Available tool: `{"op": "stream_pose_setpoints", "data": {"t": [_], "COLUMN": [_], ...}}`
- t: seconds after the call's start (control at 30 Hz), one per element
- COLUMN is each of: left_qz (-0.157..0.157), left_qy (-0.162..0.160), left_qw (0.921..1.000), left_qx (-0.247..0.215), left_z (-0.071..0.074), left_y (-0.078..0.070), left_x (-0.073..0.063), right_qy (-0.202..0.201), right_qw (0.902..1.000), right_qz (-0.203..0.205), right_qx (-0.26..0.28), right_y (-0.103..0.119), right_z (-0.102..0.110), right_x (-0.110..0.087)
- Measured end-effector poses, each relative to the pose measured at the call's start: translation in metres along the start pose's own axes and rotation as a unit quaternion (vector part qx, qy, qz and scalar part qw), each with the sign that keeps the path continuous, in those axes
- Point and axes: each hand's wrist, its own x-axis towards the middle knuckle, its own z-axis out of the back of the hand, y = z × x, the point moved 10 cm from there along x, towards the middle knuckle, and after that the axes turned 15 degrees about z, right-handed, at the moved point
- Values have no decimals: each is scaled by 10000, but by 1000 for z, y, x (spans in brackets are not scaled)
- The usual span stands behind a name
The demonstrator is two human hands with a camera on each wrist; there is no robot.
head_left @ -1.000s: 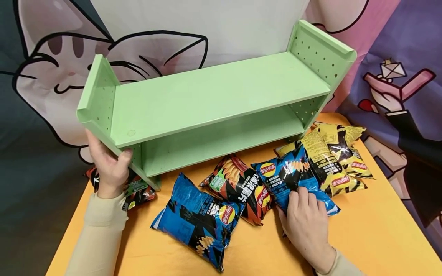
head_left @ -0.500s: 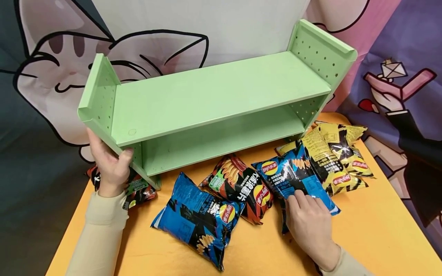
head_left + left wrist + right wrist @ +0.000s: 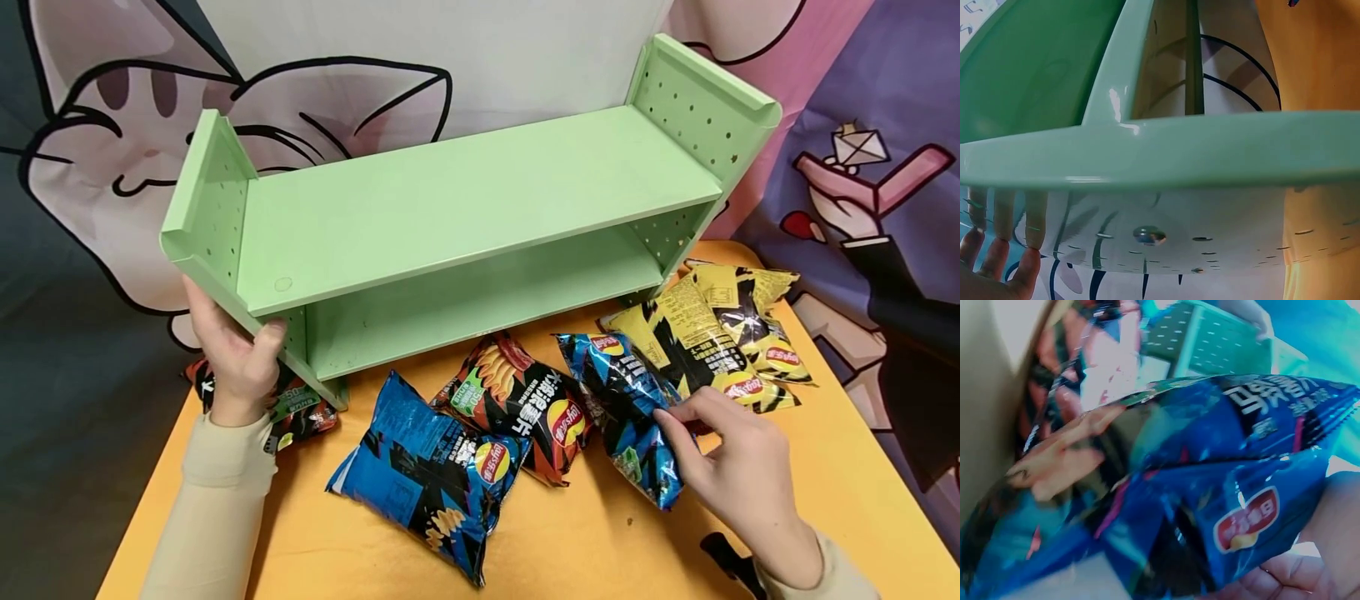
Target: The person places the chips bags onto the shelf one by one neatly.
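My left hand (image 3: 238, 367) grips the left side panel of a light green two-tier shelf (image 3: 480, 208), its thumb at the front edge. The left wrist view shows the fingers (image 3: 1036, 219) against the outer face of that perforated panel. With thumb and fingers, my right hand (image 3: 746, 475) pinches the edge of a blue bag of potato chips (image 3: 626, 408), which stands tilted up on its side. That blue bag fills the right wrist view, its red-and-white logo (image 3: 1247, 520) showing. A second blue chip bag (image 3: 427, 475) lies flat in front of the shelf.
A red-and-black chip bag (image 3: 517, 400) lies between the two blue ones. Yellow chip bags (image 3: 697, 346) overlap at the shelf's right end. Another red-and-black bag (image 3: 300, 412) is partly hidden behind the left wrist. Everything stands on an orange-covered table (image 3: 570, 550) before a printed backdrop.
My right hand has moved right and turned, from lying over the blue chip bag to pinching its edge. The bag has tipped up, uncovering more of the yellow bag. The left hand keeps its hold.
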Motion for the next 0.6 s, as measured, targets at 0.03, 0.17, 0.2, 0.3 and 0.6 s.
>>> {"op": "stream_pose_setpoints", "data": {"t": [0.03,0.17,0.2,0.3,0.6], "left_qz": [4,-19,-23,-22,-42], "left_qy": [9,32,37,51,38], "left_qw": [10000,10000,10000,10000,10000], "left_qx": [-5,-29,-37,-38,32], "left_z": [0,0,0,0,-1], "left_y": [0,0,0,0,0], "left_x": [0,0,0,0,0], "right_qy": [-38,-145,-151,-211,-338], "right_qw": [9998,9898,9835,9453,7970], "right_qz": [-112,-887,-1133,-2024,-3945], "right_qx": [184,1102,1402,2548,4561], "right_y": [-3,-22,-29,-50,-86], "right_z": [1,-1,-3,-18,-71], "right_x": [1,-2,-5,-18,-77]}}
